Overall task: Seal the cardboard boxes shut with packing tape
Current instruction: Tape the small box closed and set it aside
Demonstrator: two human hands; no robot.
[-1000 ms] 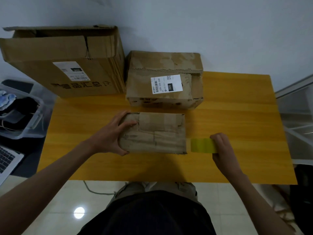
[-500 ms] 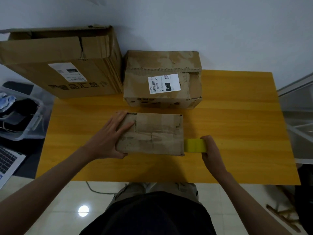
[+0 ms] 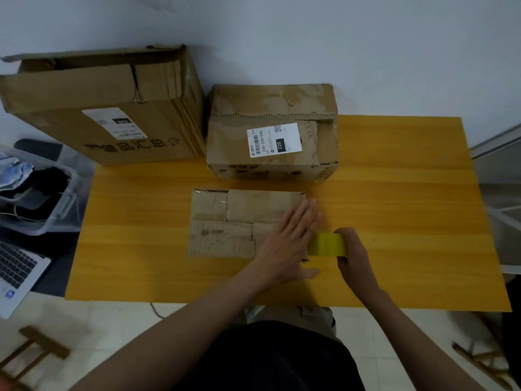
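Left hand (image 3: pixel 290 241) now flat on small box's (image 3: pixel 225 221) right end, beside tape (image 3: pixel 327 244)

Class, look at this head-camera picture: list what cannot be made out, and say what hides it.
- Small box: right end, head view, covered by left hand.
- Tape roll: far side, wrapped by right hand.
- Label small print: too tiny.
- Laptop: cut by left edge.
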